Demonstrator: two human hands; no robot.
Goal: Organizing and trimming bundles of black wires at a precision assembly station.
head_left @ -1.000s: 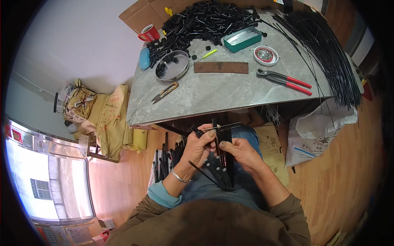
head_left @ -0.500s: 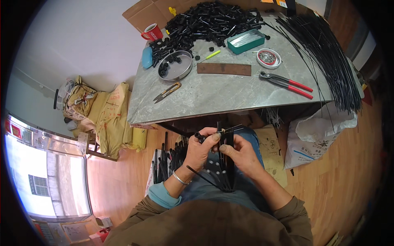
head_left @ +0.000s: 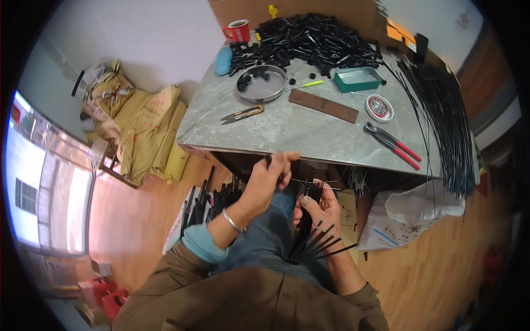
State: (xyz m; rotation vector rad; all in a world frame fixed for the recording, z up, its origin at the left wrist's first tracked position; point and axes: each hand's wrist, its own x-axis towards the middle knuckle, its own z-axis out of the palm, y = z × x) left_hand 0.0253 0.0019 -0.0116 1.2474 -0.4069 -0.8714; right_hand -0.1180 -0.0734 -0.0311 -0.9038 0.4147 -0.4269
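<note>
My left hand (head_left: 269,181) is raised just below the table's front edge, its fingertips smeared by motion. Its fingers are curled round a short black tube (head_left: 269,160), of which only a dark end shows. Over my lap my right hand (head_left: 321,208) grips a flat black bundle of strips (head_left: 302,234), thumb on top. Thin wires (head_left: 316,181) stick out crosswise at the bundle's upper end. From its lower end several thin black rods (head_left: 326,243) fan out to the right, over my right wrist. A gap separates my two hands.
On the grey table (head_left: 221,129) lie snips (head_left: 243,114), a brown bar (head_left: 323,106), red-handled pincers (head_left: 393,146), a round metal tray (head_left: 261,84), a green box (head_left: 358,80) and a heap of black parts (head_left: 320,41). Long black rods (head_left: 441,121) hang over the right edge.
My left hand has moved off the bundle, up and away from my right hand. The bundle's rods now fan to the right instead of the left. The view has shifted and tilted.
</note>
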